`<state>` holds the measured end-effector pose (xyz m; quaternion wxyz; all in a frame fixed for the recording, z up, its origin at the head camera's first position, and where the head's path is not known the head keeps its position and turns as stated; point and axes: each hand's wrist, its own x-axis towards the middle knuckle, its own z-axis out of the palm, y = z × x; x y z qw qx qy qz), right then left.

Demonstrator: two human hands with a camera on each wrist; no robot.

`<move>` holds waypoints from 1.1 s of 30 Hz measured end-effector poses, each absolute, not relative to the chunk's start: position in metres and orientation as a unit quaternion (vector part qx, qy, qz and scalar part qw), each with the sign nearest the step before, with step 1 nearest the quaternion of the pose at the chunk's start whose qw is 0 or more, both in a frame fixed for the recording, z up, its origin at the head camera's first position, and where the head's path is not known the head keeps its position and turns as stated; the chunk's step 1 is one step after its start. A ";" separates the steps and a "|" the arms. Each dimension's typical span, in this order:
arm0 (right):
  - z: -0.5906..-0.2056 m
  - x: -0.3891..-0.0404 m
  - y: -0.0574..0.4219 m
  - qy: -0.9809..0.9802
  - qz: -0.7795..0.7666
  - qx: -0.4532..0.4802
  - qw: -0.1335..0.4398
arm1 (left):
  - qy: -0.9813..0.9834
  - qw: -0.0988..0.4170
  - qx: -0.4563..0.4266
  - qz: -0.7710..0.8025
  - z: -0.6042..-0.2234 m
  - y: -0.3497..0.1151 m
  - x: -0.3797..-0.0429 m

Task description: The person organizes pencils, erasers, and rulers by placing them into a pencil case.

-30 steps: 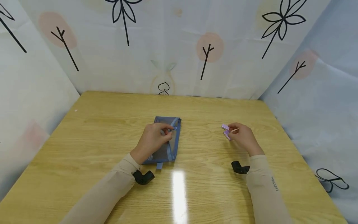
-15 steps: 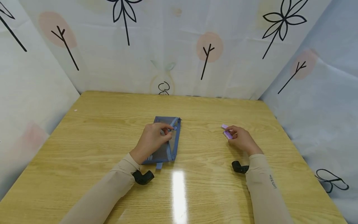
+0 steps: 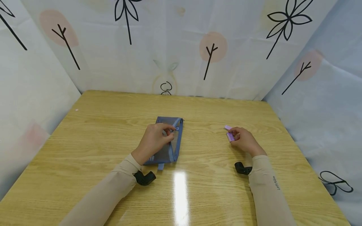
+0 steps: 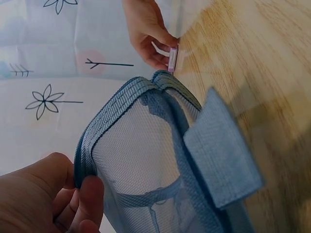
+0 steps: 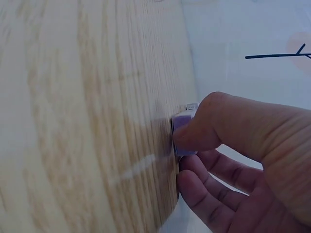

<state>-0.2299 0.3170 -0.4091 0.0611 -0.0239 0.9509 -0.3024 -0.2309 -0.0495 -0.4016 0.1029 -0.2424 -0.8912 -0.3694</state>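
My left hand (image 3: 155,138) pinches the zipped edge of a blue mesh pouch (image 3: 179,141) lying on the table. In the left wrist view, the pouch's opening (image 4: 136,150) gapes, thumb and finger gripping its rim on the left. My right hand (image 3: 245,139), at the table's right side, holds a small purple block (image 3: 230,137) between thumb and fingers. A second small purple block (image 3: 227,127) lies just beyond, by the fingertips. In the right wrist view, the thumb presses on the held block (image 5: 181,121), partly covering it, and a whitish block end (image 5: 192,107) shows behind.
The wooden table (image 3: 113,106) backs onto a patterned white cloth (image 3: 183,72), which also hangs at both sides. A tiny pale scrap (image 3: 76,110) lies near the far left edge. A blue fabric tab (image 3: 160,166) sticks out from the pouch's near end.
My right fingers have shifted and closed on the nearer purple block, which has turned slightly. The left hand and the pouch have stayed in place.
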 end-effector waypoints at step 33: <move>-0.409 -0.230 0.315 0.933 -0.352 -0.006 0.069 | -0.893 0.102 -0.240 -0.367 -0.400 -0.050 -0.231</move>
